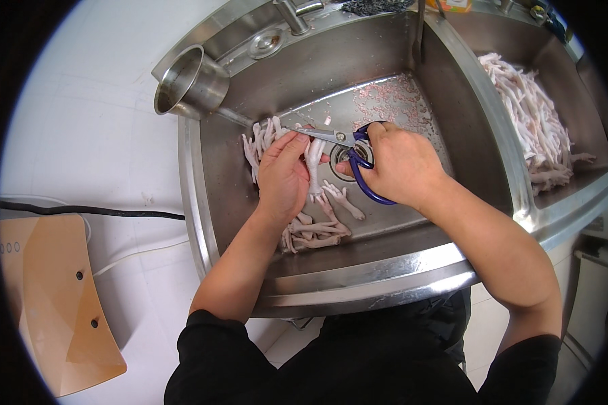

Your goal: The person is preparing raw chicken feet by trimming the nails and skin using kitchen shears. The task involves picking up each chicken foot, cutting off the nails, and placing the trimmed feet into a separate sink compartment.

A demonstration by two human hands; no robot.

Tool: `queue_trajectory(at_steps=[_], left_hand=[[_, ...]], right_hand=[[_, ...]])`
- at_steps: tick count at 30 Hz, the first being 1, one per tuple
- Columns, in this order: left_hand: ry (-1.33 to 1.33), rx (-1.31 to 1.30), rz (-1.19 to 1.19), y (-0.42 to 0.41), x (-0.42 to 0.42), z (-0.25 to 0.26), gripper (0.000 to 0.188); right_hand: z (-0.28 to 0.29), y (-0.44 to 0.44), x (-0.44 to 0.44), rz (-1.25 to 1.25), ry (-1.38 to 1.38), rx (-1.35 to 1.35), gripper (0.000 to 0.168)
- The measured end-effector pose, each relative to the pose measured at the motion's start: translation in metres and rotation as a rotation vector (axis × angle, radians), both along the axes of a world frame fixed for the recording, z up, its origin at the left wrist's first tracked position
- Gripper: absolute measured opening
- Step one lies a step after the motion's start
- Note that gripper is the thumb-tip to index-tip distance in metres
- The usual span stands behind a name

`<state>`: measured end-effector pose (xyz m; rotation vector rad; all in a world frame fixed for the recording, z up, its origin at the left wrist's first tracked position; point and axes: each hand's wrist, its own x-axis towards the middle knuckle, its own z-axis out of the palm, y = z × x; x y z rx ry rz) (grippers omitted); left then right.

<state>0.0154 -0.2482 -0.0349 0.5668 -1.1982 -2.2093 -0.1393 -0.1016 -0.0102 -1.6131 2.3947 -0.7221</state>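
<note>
My left hand (287, 174) holds a pale chicken foot (313, 161) over the left sink basin (304, 109). In my right hand (403, 164) are scissors (342, 137) with purple handles. Their blades point left and lie across the foot near its upper end, by my left fingertips; how far apart the blades are is hard to tell. Beneath my hands, several chicken feet (319, 233) lie on the basin floor at the near left. More chicken feet (263, 132) rest against the left wall, partly hidden behind my left hand.
Small pink scraps (392, 104) cover the basin's far right floor, beyond the drain (352, 162). On the far left corner sits a metal pot (192, 83), near the faucet (294, 17). The right basin holds a big pile of chicken feet (529, 116). A wooden-looking panel (61, 304) stands at left.
</note>
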Motion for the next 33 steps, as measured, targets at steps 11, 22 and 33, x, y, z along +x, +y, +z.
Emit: queue_trajectory(at_steps=[11, 22, 33], left_hand=[[-0.143, -0.151, 0.027, 0.008, -0.003, 0.005, 0.019], [-0.347, -0.896, 0.124, 0.005, 0.002, 0.006, 0.017], [-0.322, -0.244, 0.034, 0.006, -0.006, 0.009, 0.031]], right_hand=[[0.005, 0.0, 0.004, -0.005, 0.093, 0.032, 0.059], [0.01, 0.002, 0.008, 0.002, 0.042, 0.097, 0.055], [0.007, -0.006, -0.01, -0.117, -0.292, 0.063, 0.065]])
